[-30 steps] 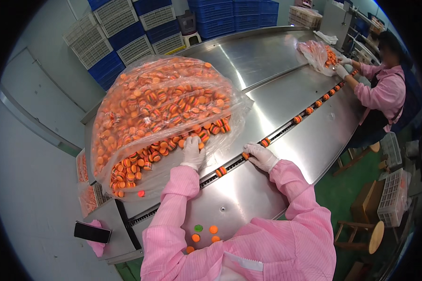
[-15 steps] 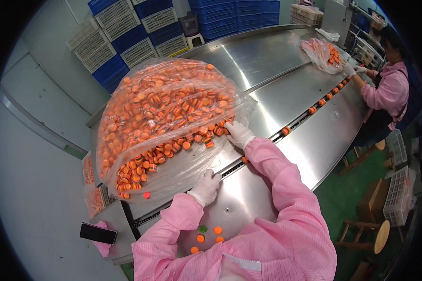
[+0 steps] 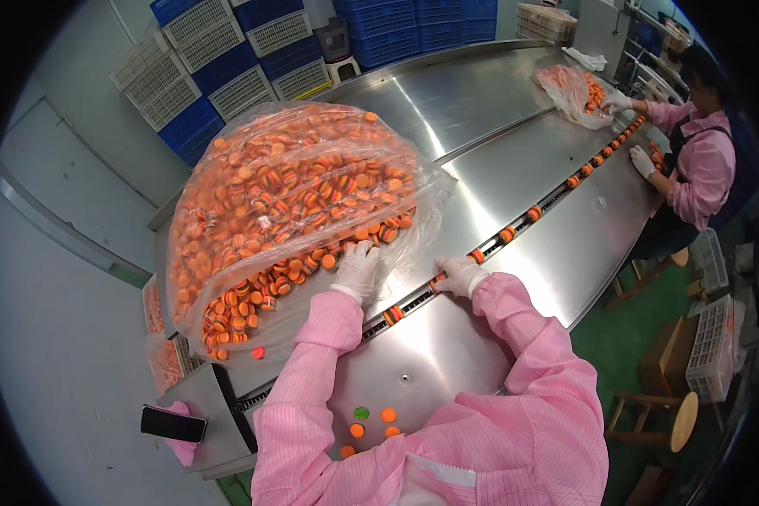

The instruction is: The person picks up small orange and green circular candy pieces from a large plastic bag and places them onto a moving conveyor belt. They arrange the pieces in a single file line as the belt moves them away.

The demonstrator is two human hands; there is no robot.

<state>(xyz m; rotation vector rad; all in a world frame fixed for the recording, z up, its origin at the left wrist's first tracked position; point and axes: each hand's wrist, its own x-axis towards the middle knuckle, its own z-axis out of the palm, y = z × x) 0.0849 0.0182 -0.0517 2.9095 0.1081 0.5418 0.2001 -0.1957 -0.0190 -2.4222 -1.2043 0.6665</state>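
A large clear plastic bag lies on the steel table, full of small round candies with orange ends and coloured stripes. At the bag's open front edge, my white-gloved left hand is in among the loose candies, its fingers bent together; their tips are partly hidden. My gloved right hand is at the narrow conveyor channel, its fingers closed around a striped candy. Nearer to me in the channel sits another candy, and several more stand in a row farther along it.
Loose orange discs and a green one lie near me. A phone rests at the left. Across the table, a co-worker handles a smaller candy bag. Stacked crates stand behind; a wooden stool is at right.
My left hand has moved from the channel up to the candies at the bag. My right hand has left the pile for the channel. More candies now stand in the channel.
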